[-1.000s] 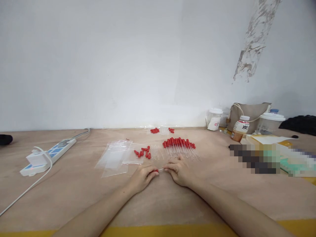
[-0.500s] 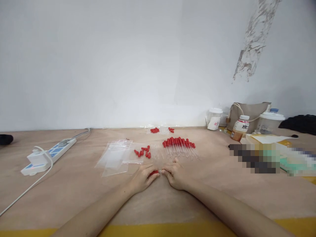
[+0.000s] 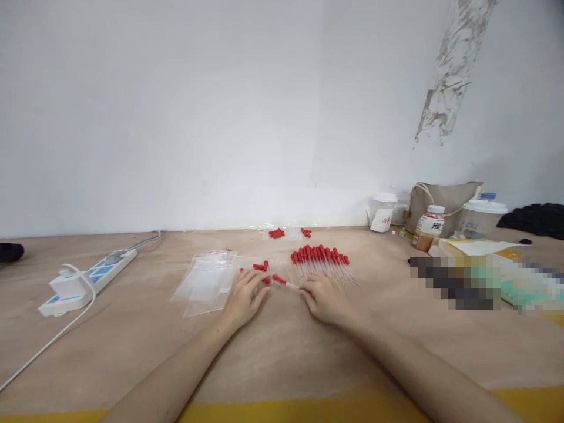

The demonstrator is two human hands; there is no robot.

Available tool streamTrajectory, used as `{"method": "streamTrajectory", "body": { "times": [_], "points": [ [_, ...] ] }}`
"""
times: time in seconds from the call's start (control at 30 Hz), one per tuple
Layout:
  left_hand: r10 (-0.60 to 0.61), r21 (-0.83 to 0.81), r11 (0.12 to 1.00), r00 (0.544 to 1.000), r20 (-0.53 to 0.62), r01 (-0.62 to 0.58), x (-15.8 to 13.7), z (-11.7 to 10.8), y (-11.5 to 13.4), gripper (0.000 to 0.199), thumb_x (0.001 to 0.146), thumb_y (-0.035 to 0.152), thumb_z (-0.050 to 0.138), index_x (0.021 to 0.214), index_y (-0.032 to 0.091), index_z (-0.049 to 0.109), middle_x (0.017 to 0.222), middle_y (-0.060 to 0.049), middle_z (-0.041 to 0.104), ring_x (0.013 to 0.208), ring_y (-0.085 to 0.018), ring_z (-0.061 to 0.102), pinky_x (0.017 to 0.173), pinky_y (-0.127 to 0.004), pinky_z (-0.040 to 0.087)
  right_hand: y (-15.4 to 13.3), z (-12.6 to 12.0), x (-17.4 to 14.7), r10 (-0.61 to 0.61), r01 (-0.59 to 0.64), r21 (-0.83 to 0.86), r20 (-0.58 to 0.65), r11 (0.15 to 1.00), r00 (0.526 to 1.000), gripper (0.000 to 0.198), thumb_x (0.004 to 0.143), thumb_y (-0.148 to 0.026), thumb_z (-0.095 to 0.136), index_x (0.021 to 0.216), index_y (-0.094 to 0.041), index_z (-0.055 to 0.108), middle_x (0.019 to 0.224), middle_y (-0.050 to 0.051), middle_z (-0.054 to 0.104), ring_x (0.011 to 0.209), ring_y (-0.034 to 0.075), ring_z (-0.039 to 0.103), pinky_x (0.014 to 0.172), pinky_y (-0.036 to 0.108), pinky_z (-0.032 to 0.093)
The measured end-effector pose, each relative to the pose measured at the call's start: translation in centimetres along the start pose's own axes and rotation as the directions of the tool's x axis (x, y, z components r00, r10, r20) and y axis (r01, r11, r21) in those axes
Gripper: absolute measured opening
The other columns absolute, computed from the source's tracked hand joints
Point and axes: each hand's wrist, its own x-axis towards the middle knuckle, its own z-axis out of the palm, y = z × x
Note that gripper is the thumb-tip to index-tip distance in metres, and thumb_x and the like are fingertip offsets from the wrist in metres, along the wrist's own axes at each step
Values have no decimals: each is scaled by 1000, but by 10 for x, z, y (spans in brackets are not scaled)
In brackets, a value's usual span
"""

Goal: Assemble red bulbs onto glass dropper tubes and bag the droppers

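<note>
A glass dropper with a red rubber bulb (image 3: 279,279) is pinched at its clear end by my right hand (image 3: 324,296), the bulb pointing left. My left hand (image 3: 245,294) has come off it, fingers apart and curved over the loose red rubber bulbs (image 3: 264,267), partly hiding them. Whether its fingertips touch a bulb I cannot tell. Between the hands lie several bare glass tubes (image 3: 277,264). Just beyond my right hand, droppers with red bulbs (image 3: 319,254) lie side by side in a row, bulbs toward the wall.
Clear plastic bags (image 3: 205,279) lie left of my left hand. Farther back, more red bulbs (image 3: 277,233) sit in clear plastic by the wall. A power strip (image 3: 94,279) with a white cable is at left. At right stand a drink bottle (image 3: 429,228), lidded cups (image 3: 382,212) and a grey bag (image 3: 445,202).
My left hand has let go of the red bulb and moved left and forward to the loose bulbs. My right hand has shifted slightly right and forward, carrying the dropper.
</note>
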Motion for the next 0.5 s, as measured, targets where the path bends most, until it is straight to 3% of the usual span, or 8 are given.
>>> {"method": "streamTrajectory", "body": {
  "times": [0.1,0.17,0.37,0.5],
  "points": [
    [-129,133,981,989,-74,138,0,1,-16,20,79,25,52,98,22,58,98,-5,57,92,-22,50,81,-38,37,9,6,14,287,-286,64,-8,956,958,26,80,-26,42,64,-18,61,62,1,59,60,13,51,59,24,28],
    [-168,181,967,983,-71,178,-1,4,-25,18,78,26,53,94,22,60,98,-5,56,93,-23,50,82,-38,37,13,12,28,407,-405,65,-20,912,913,27,77,-29,44,58,-18,59,59,1,60,57,13,52,59,25,28],
    [-171,212,963,985,4,167,-5,13,-34,23,80,27,50,100,24,59,102,-5,55,97,-22,49,83,-37,37,8,38,63,497,-501,-64,-67,863,865,27,76,-31,41,61,-17,60,67,6,64,67,19,57,74,35,26],
    [-154,247,959,987,52,137,-5,13,-35,30,82,26,46,111,29,54,107,-5,52,102,-22,46,86,-38,35,7,50,69,518,-518,-107,-29,849,855,33,78,-35,38,65,-15,61,71,10,65,70,22,58,77,39,24]
  ]
}}
